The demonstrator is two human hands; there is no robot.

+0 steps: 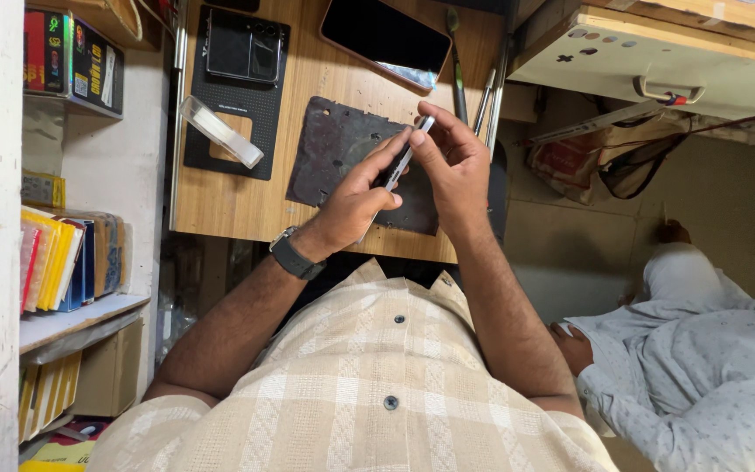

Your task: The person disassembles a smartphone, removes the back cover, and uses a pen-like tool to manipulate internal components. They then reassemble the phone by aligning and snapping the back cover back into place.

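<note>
My left hand [356, 197] and my right hand [452, 162] together hold a slim phone [404, 162] edge-on above a worn dark work mat [329, 149] on a small wooden table [220, 205]. The left hand, with a dark watch on its wrist, grips the phone's lower part. My right hand pinches the upper end between thumb and fingers. Most of the phone is hidden by my fingers.
A second phone [386, 39] lies screen-up at the table's far side, beside thin tools [458, 70]. A black mat [233, 96] carries a dark tray and a clear plastic case [220, 131]. Shelves of boxes stand left. Another person [701, 358] lies on the floor at right.
</note>
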